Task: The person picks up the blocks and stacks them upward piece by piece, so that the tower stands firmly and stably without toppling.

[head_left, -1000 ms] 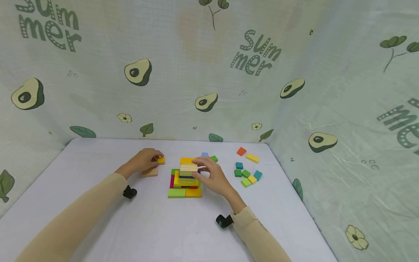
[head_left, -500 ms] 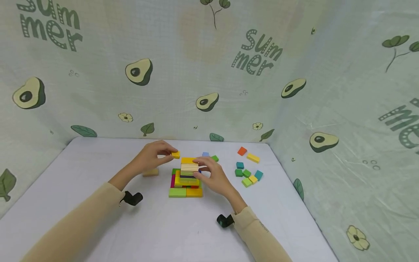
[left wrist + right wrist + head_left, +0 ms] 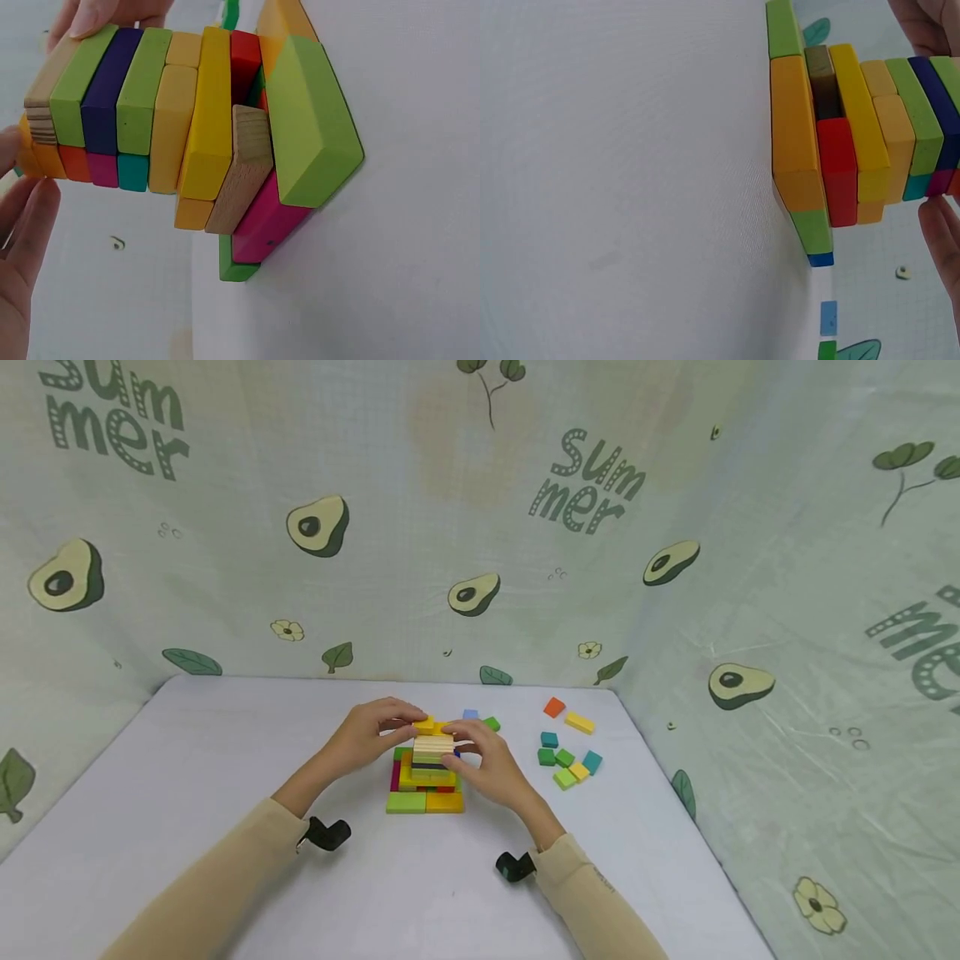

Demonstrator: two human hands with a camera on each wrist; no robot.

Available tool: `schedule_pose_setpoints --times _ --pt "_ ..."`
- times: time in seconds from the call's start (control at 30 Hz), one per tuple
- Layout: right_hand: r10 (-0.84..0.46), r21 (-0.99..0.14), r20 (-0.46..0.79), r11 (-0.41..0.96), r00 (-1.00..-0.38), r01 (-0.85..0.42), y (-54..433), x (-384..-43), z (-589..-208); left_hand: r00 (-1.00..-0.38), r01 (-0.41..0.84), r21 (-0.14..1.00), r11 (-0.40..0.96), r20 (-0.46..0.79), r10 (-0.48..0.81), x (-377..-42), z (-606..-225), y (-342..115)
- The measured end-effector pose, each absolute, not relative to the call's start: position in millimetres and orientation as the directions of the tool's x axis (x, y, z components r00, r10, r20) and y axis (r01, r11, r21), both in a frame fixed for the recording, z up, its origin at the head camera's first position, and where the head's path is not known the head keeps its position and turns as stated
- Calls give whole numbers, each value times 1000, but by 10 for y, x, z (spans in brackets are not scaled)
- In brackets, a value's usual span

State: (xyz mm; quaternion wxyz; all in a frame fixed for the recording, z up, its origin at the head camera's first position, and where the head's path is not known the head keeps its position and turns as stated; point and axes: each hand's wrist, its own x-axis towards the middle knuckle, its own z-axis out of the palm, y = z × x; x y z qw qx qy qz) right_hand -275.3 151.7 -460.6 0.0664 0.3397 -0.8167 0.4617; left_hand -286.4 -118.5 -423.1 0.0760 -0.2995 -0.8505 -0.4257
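**Yellow block (image 3: 424,727) pinched at top of block tower (image 3: 432,772)**

Held between thumb and fingers of the left hand (image 3: 375,737), at the tower's back left; whether fully seated, cannot tell. Tower's upper part is gripped by the right hand (image 3: 486,762), thumb on the near side, fingers curved behind. Loose blocks (image 3: 564,757) are scattered to the right on the white table (image 3: 225,760).
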Motion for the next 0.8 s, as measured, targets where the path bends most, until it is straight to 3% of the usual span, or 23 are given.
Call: schedule_pose_setpoints --times 0.47,0.8 --pt "-496 -715 405 350 -768 -605 1466 -2739 -4561 -816 564 675 476 367 446 -2832 -4244 -1210" --pt "-529 -706 272 458 -804 -540 1853 -2969 -4452 -819 552 680 482 336 465 -2852 -4255 -1204"
